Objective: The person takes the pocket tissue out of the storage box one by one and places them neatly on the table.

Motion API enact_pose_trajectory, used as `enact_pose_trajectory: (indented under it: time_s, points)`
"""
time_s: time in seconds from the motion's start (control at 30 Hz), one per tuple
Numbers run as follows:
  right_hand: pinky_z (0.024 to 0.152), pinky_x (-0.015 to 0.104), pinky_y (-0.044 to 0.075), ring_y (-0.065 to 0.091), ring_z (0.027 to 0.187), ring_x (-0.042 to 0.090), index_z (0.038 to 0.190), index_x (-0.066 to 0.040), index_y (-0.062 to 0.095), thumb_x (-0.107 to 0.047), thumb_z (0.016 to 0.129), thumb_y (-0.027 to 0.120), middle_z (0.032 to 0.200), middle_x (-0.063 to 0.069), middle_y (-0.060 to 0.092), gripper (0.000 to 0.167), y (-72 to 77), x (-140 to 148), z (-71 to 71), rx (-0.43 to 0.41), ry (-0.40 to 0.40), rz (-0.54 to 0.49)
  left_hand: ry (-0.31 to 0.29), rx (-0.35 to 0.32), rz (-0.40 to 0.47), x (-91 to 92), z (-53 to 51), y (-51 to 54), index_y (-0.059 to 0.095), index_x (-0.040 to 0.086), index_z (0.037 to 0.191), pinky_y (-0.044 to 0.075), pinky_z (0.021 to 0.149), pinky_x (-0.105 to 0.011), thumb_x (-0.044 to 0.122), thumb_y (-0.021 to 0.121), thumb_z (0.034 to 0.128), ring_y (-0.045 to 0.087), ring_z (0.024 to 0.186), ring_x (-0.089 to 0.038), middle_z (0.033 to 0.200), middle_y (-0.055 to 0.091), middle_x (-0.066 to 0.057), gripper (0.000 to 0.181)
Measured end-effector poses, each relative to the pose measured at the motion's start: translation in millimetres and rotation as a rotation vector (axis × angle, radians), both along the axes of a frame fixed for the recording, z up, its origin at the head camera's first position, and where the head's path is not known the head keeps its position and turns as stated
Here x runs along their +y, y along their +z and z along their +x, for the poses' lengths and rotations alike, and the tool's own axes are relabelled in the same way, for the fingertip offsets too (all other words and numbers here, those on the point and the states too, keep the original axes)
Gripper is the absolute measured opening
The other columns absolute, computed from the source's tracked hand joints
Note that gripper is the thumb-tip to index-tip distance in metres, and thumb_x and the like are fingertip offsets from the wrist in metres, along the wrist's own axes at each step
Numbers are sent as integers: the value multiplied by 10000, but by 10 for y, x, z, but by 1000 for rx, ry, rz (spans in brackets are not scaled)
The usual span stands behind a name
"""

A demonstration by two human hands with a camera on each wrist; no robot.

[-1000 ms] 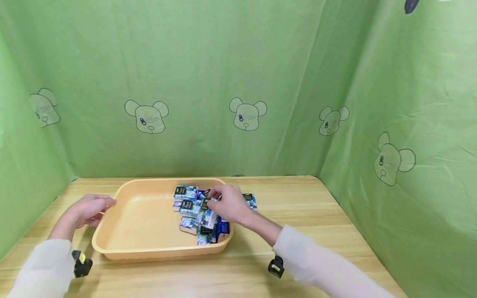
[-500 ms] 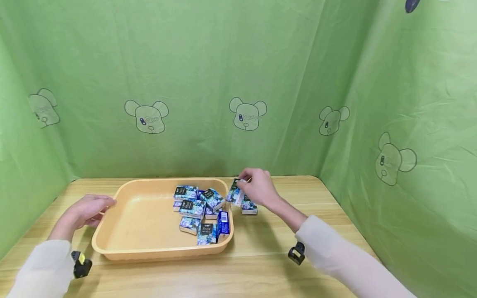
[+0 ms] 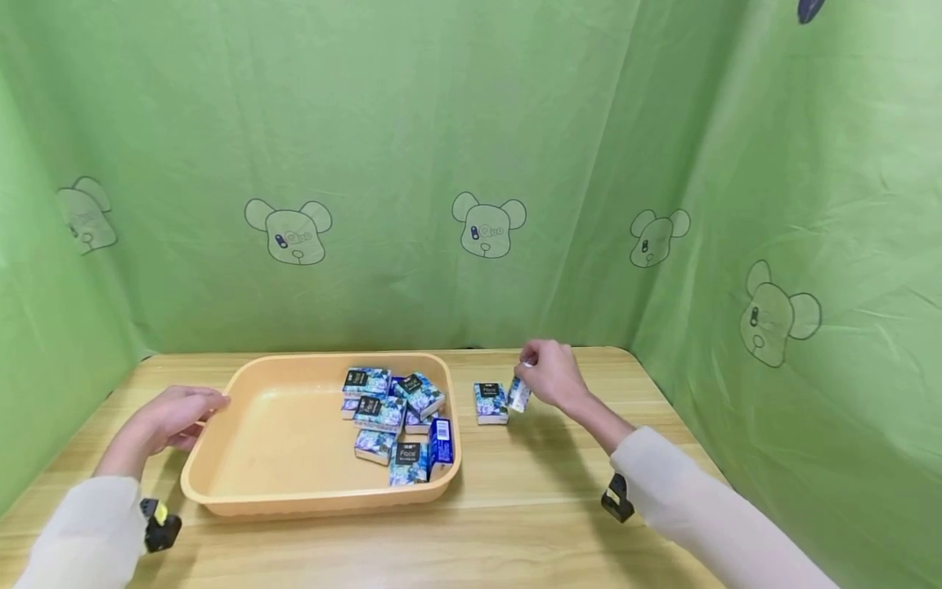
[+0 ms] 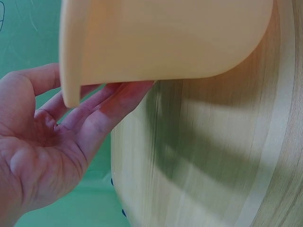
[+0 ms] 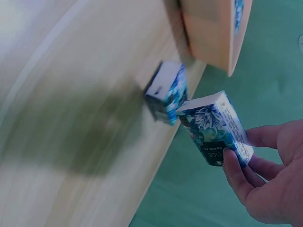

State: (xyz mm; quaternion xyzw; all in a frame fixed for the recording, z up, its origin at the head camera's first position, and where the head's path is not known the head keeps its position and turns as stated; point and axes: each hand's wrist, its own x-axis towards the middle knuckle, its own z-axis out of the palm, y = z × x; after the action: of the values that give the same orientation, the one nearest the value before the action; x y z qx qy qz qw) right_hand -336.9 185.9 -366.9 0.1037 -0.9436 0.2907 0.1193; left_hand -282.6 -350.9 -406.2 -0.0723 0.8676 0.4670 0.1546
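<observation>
Between the thumb and fingers of my right hand is a small blue floral tissue pack, tilted and raised over the table. Just left of it, a second tissue pack lies flat on the wood. My left hand holds the left rim of a pale orange tray; the left wrist view shows the fingers under the rim and against the outer wall. Inside the tray, several similar packs lie piled in its right half, some overlapping and partly hidden.
The wooden table ends at a back edge just behind the tray. A green curtain with bear-head drawings encloses the back and sides. Black wrist cameras hang below both sleeves.
My right hand has lifted a tissue pack out of the tray and carried it right, past the pack on the table. The left hand stays at the rim.
</observation>
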Motion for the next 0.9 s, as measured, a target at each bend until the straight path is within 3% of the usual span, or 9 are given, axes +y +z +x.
enact_pose_trajectory:
  time_s: [0.27,0.43,0.63,0.9]
  points:
    - [572,283,557,621,677,221,825,-5,669,-2,824,694,818,139,673,25,-112,144,-45,-37,-30,99,-6,0,0,1,13,0,239,-161,1514,630,696,-314,316,454,1061,675,820,-126,1323,522,-372,692]
    - [547,275,545,610,634,210,732,-28,641,-9,823,718,745,114,644,120,-170,199,-46,-74,-37,161,-7,2,-7,3,13,18,239,-160,1515,630,693,-313,315,450,1061,671,819,-125,1343,508,-378,691]
    - [563,281,554,608,620,201,728,-32,645,-49,809,751,738,104,638,135,-265,212,-62,-130,-55,224,-9,3,-7,0,8,7,241,-162,1512,629,686,-306,314,441,1068,672,816,-119,1336,512,-375,682]
    - [550,270,543,604,627,195,753,-46,638,-33,807,721,746,89,636,100,-331,155,-69,-141,-50,248,-5,4,-6,-15,-11,-17,242,-156,1515,628,683,-301,319,443,1068,674,811,-112,1346,507,-379,683]
